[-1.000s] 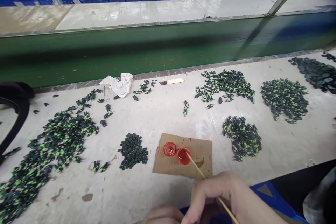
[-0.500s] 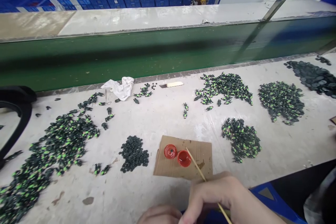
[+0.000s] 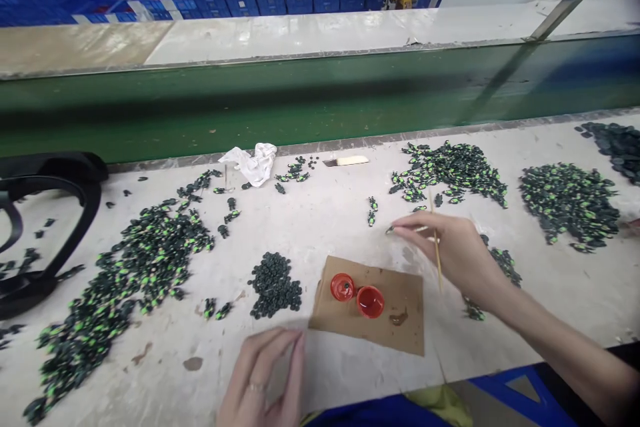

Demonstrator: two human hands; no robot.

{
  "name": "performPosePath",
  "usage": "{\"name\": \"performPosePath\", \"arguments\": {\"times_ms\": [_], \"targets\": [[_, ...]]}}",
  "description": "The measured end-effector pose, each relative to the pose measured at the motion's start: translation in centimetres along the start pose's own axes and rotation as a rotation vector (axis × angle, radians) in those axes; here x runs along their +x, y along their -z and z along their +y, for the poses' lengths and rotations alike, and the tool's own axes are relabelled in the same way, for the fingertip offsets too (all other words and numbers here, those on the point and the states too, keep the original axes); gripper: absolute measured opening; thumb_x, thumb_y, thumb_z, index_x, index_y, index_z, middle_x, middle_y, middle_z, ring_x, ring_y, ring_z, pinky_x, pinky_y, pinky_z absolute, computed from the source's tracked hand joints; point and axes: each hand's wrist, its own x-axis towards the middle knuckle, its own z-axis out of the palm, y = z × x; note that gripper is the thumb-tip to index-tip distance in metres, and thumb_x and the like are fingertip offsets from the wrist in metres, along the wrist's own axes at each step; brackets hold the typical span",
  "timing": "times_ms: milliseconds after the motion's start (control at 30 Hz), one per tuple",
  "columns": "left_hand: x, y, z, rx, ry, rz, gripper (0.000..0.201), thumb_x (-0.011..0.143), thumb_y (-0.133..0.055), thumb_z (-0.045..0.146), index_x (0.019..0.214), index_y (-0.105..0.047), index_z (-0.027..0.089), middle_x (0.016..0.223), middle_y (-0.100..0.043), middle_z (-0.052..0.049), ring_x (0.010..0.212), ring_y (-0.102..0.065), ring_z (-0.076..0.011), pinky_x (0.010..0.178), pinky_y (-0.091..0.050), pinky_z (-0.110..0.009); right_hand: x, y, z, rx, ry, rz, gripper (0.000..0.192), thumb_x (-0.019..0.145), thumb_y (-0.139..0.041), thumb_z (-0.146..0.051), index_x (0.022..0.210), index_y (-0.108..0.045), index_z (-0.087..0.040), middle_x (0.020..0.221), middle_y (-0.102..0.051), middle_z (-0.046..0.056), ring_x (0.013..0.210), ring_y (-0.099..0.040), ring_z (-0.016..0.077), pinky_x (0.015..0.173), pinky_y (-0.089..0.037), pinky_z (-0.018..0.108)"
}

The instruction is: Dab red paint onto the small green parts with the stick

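My right hand (image 3: 453, 250) is raised over the table's right half, beyond the cardboard. It grips a thin wooden stick (image 3: 438, 257), and its fingertips pinch a small dark piece (image 3: 389, 230), probably a black-and-green figure. My left hand (image 3: 263, 373) rests low near the front, thumb and fingertips drawn together; whatever they may hold is too small to make out. Just beyond it lies a pile of small black discs (image 3: 275, 283). Between the hands, a cardboard piece (image 3: 340, 333) bears a red cup (image 3: 371, 301) with liquid inside and a red lid (image 3: 343, 287) holding a small dark bit.
Heaps of black-and-green figures lie at left (image 3: 150, 253), back right (image 3: 455, 170) and far right (image 3: 570, 203). Another heap (image 3: 505, 263) is partly behind my right arm. A crumpled tissue (image 3: 255, 163) and a brush (image 3: 350, 161) lie near the green barrier (image 3: 300, 103). A black frame (image 3: 75, 233) stands left.
My hands have come apart. The right moved forward, carrying the stick and the small dark piece. The left moved left toward the disc pile. The view has shifted slightly.
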Motion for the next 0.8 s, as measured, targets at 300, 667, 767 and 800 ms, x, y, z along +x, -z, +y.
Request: {"name": "performPosePath", "arguments": {"times_ms": [300,667,767,800], "targets": [[0.0,-0.2,-3.9,0.218,0.011,-0.160,0.023,0.093,-0.071,0.004,0.113,-0.069,0.016,0.106,-0.067,-0.005,0.097,-0.066,-0.0143,0.094,-0.050,-0.026,0.5,0.0,5.0,-0.237,0.075,0.278,0.038,0.099,-0.062,-0.055,0.105,-0.076,-0.021,0.111,-0.073,0.012,0.108,-0.065,0.0282,0.097,-0.053,0.047],[-0.2,2.1,-3.6,0.201,-0.030,-0.333,0.018,0.098,-0.065,0.010,0.114,-0.066,0.021,0.108,-0.070,-0.004,0.101,-0.069,-0.0123,0.097,-0.052,-0.021,-4.2,1.0,4.4,-0.127,-0.020,0.280,0.030,0.105,-0.055,-0.052,0.108,-0.074,-0.029,0.105,-0.074,0.004,0.093,-0.070,0.0224,0.079,-0.052,0.035],[-0.3,2.4,-3.5,0.229,-0.018,-0.343,0.017,0.100,-0.064,0.013,0.115,-0.066,0.022,0.109,-0.071,-0.003,0.102,-0.070,-0.0123,0.100,-0.051,-0.021,-5.0,0.6,4.0,-0.024,-0.036,0.290,0.045,0.113,-0.027,-0.054,0.125,-0.062,-0.029,0.089,-0.069,0.005,0.081,-0.066,0.0209,0.074,-0.054,0.036],[-0.3,2.3,-3.5,0.241,-0.017,-0.344,0.016,0.100,-0.064,0.014,0.114,-0.066,0.022,0.109,-0.071,-0.003,0.101,-0.070,-0.0125,0.099,-0.052,-0.022,-5.3,0.5,3.8,-0.002,-0.038,0.296,0.043,0.114,-0.024,-0.054,0.124,-0.059,-0.028,0.087,-0.065,0.004,0.079,-0.065,0.0206,0.071,-0.054,0.035]]}}
